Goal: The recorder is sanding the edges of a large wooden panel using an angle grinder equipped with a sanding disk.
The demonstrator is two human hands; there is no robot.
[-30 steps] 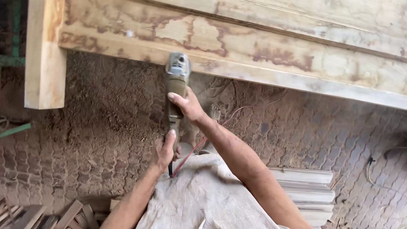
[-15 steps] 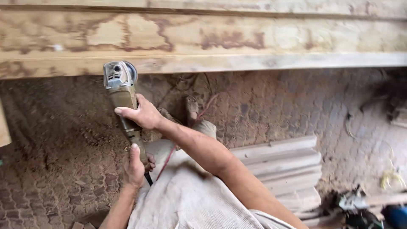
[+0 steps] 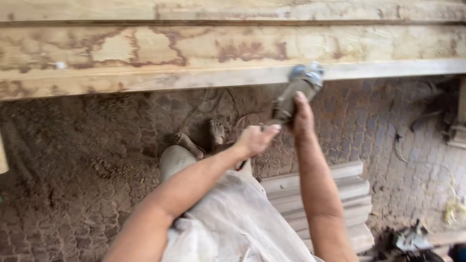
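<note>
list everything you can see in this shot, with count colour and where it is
beam: one, pale wood with brown stains, across the top of the view
grinder: one, grey head and olive body, head at the beam's lower edge, right of centre
mouldings: one stack, pale grey wood, on the ground at lower right
paving: brown blocks coated in sawdust, under the beam
cables: a few, thin, on the ground below the beam
sandals: two, dusty brown, on the person's feet at centre
tool clutter: dark, blurred, bottom right corner
shorts: one, pale grey, bottom centre
left hand: gripping the grinder's rear end
right hand: gripping the grinder's body
</note>
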